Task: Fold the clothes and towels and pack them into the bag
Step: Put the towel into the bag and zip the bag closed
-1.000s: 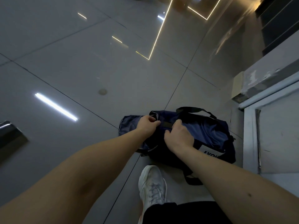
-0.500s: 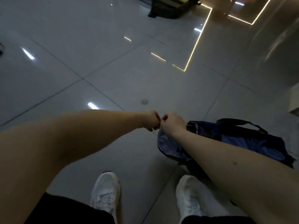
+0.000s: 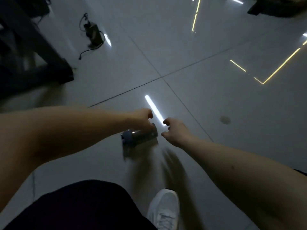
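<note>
A: Dark bluish glossy bundle point(image 3: 139, 135) is lying on the grey tiled floor point(image 3: 216, 100), near centre. The bag is not showing.
B: Left hand point(image 3: 142, 117) is sitting over its far end, fingers curled; gripping or not, cannot tell. Right hand point(image 3: 176, 132) is just right of it, fingers loosely curled, holding nothing.
A: Judgement: best bringing both hands in, keeping it rolled.
B: Labels: nothing is reading legibly.

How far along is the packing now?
Done: nothing to see; no bag, clothes or towels in view. In hand: the left hand and right hand reach for a bottle-like thing lying on the floor; the right holds nothing. Left: folding and packing cannot be judged.
</note>
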`<state>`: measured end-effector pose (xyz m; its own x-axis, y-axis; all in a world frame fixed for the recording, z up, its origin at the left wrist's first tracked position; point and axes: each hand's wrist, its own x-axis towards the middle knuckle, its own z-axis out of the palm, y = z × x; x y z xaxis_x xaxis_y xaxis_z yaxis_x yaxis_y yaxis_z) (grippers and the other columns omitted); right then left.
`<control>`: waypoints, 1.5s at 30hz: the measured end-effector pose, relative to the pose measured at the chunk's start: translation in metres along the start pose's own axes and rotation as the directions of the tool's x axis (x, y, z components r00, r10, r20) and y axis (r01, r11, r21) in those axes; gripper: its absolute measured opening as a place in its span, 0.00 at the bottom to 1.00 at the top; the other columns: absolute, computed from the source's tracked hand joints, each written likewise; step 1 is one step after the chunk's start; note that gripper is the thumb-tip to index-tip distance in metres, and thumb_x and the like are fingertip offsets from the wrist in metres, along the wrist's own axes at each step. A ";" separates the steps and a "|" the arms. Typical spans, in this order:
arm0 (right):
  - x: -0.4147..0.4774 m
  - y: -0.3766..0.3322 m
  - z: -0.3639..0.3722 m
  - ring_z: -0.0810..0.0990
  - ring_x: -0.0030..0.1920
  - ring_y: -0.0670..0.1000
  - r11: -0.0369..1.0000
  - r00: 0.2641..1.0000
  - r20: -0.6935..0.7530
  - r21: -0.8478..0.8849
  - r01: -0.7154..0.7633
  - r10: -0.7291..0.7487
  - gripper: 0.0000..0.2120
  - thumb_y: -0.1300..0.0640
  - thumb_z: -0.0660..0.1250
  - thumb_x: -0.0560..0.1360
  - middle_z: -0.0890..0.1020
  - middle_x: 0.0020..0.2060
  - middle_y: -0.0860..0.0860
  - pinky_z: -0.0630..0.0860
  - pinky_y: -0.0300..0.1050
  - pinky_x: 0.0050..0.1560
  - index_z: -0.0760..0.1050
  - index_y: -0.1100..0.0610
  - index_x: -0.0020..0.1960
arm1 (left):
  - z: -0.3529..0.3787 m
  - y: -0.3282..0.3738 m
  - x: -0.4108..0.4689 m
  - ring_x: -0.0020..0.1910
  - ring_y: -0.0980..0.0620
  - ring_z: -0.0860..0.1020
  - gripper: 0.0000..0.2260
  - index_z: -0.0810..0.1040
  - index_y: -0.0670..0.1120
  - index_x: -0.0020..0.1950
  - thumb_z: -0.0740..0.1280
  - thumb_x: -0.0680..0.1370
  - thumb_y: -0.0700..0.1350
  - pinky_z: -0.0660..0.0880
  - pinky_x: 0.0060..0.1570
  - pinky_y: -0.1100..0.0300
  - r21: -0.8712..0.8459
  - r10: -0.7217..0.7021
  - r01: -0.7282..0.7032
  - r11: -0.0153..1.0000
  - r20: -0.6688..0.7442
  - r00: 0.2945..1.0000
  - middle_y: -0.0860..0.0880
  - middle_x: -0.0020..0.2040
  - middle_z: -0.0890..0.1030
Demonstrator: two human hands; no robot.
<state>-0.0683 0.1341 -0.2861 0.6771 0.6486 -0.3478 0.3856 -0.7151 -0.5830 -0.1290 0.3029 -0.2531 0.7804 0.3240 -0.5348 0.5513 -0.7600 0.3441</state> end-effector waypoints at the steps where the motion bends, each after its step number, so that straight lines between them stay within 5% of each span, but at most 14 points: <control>1: 0.011 -0.007 0.011 0.75 0.65 0.53 0.999 0.999 0.015 -0.025 0.037 -0.037 0.28 0.54 0.74 0.73 0.73 0.66 0.50 0.75 0.51 0.65 0.70 0.52 0.71 | 0.003 -0.017 0.003 0.66 0.47 0.74 0.30 0.69 0.47 0.72 0.75 0.73 0.51 0.72 0.66 0.52 -0.016 -0.047 0.048 0.999 0.001 0.999 0.47 0.69 0.73; 6: 0.047 -0.023 0.056 0.68 0.68 0.55 0.962 0.970 0.152 -0.173 0.213 -0.187 0.30 0.56 0.75 0.70 0.70 0.67 0.51 0.73 0.52 0.67 0.71 0.52 0.70 | 0.023 -0.075 0.015 0.62 0.45 0.75 0.36 0.67 0.46 0.73 0.77 0.71 0.56 0.73 0.65 0.48 -0.047 -0.189 0.196 0.979 0.125 0.974 0.45 0.67 0.74; 10: 0.059 -0.019 0.078 0.59 0.74 0.57 0.934 0.951 0.210 -0.227 0.274 -0.228 0.34 0.60 0.74 0.69 0.66 0.72 0.53 0.67 0.55 0.72 0.67 0.54 0.74 | 0.036 -0.094 0.016 0.55 0.46 0.77 0.33 0.72 0.48 0.65 0.79 0.66 0.58 0.76 0.57 0.52 0.064 -0.151 0.145 0.987 0.088 0.985 0.48 0.58 0.78; 15: 0.060 -0.014 0.085 0.58 0.75 0.56 0.927 0.950 0.195 -0.241 0.287 -0.243 0.37 0.63 0.75 0.68 0.66 0.72 0.53 0.66 0.55 0.73 0.65 0.55 0.74 | 0.046 -0.096 0.016 0.52 0.46 0.77 0.34 0.72 0.47 0.63 0.82 0.62 0.52 0.78 0.54 0.51 0.061 -0.105 0.101 0.993 0.069 0.992 0.46 0.59 0.77; 19: 0.050 -0.005 0.079 0.64 0.71 0.55 0.947 0.969 0.135 -0.223 0.232 -0.205 0.32 0.61 0.74 0.70 0.70 0.68 0.52 0.70 0.55 0.70 0.67 0.54 0.71 | 0.039 -0.078 0.013 0.58 0.45 0.77 0.44 0.66 0.46 0.72 0.81 0.62 0.55 0.77 0.58 0.51 0.081 -0.055 0.053 0.995 0.025 0.998 0.45 0.64 0.75; 25: 0.017 0.017 0.024 0.78 0.50 0.54 0.986 0.997 0.063 -0.161 0.051 -0.042 0.23 0.51 0.76 0.69 0.78 0.52 0.51 0.78 0.49 0.45 0.72 0.51 0.60 | 0.010 -0.002 0.002 0.59 0.45 0.76 0.52 0.58 0.46 0.78 0.80 0.61 0.60 0.77 0.60 0.47 0.072 0.111 -0.111 0.991 -0.002 0.994 0.47 0.61 0.78; 28: -0.010 0.036 -0.019 0.80 0.50 0.55 0.992 1.000 -0.011 -0.122 -0.011 0.010 0.24 0.45 0.74 0.70 0.80 0.52 0.51 0.80 0.52 0.48 0.71 0.51 0.62 | 0.001 0.055 -0.003 0.62 0.45 0.73 0.52 0.59 0.47 0.77 0.79 0.60 0.62 0.77 0.61 0.48 0.131 0.223 -0.218 0.967 -0.027 0.974 0.47 0.64 0.75; 36: -0.117 0.114 -0.123 0.80 0.57 0.57 0.985 0.963 -0.209 0.040 -0.165 0.170 0.29 0.58 0.71 0.71 0.80 0.59 0.53 0.78 0.52 0.55 0.67 0.50 0.70 | 0.020 0.230 -0.024 0.53 0.48 0.75 0.41 0.65 0.47 0.67 0.80 0.63 0.60 0.78 0.52 0.52 0.183 0.504 -0.495 0.849 -0.005 0.864 0.49 0.59 0.73; 42: -0.205 0.191 -0.167 0.81 0.53 0.54 0.948 0.871 -0.392 0.232 -0.218 0.296 0.33 0.50 0.75 0.65 0.81 0.56 0.48 0.80 0.55 0.55 0.65 0.44 0.67 | 0.075 0.339 -0.046 0.54 0.48 0.75 0.39 0.66 0.46 0.68 0.81 0.65 0.56 0.78 0.54 0.52 -0.037 0.641 -0.641 0.767 -0.014 0.768 0.49 0.57 0.72; 45: -0.235 0.228 -0.173 0.82 0.51 0.50 0.915 0.833 -0.427 0.342 -0.212 0.353 0.31 0.49 0.76 0.64 0.81 0.54 0.46 0.81 0.54 0.54 0.68 0.45 0.63 | 0.105 0.363 -0.050 0.54 0.49 0.77 0.33 0.67 0.44 0.69 0.79 0.70 0.49 0.75 0.44 0.67 -0.320 0.618 -0.597 0.735 -0.046 0.785 0.48 0.57 0.74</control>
<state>-0.0310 -0.2266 -0.2099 0.9674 0.1763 -0.1818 -0.0056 -0.7029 -0.7112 0.0015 -0.0483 -0.1824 0.9667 -0.1897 -0.1719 0.0335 -0.5718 0.8197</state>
